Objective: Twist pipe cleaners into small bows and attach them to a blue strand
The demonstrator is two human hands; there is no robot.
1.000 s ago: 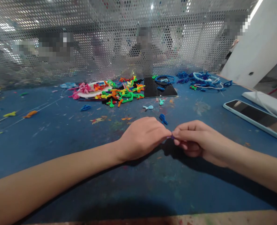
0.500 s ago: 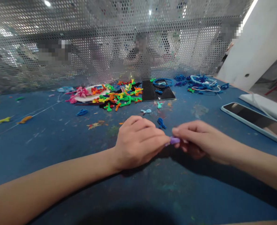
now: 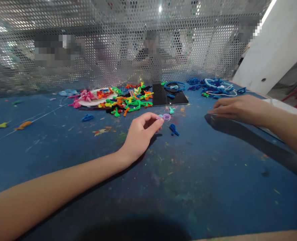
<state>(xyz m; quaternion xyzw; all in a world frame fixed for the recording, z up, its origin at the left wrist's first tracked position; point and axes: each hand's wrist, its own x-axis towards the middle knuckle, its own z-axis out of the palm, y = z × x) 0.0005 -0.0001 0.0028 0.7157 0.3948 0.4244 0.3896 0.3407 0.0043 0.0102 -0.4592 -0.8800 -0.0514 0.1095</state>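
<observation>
Between the thumb and fingers of my left hand (image 3: 144,134) is a small purple pipe cleaner loop (image 3: 166,117), held just over the table. A dark blue twisted pipe cleaner (image 3: 173,129) lies close to its right, and a mint green one (image 3: 171,110) a little beyond. My right hand (image 3: 241,107) is off to the right with its fingers stretched out, holding nothing that I can see. Past its fingertips is a pile of blue and pale blue pipe cleaners (image 3: 218,87).
A white plate (image 3: 98,102) holds pink and orange pieces beside a heap of colourful pipe cleaners (image 3: 133,102). A black tablet (image 3: 179,98) carries a blue ring (image 3: 167,87). Perforated metal mesh (image 3: 108,43) borders the blue table's back. My right arm covers most of the phone.
My hands have parted. The left moved forward with the purple loop; the right let go of it and swung forward and right, its fingers now straightened.
</observation>
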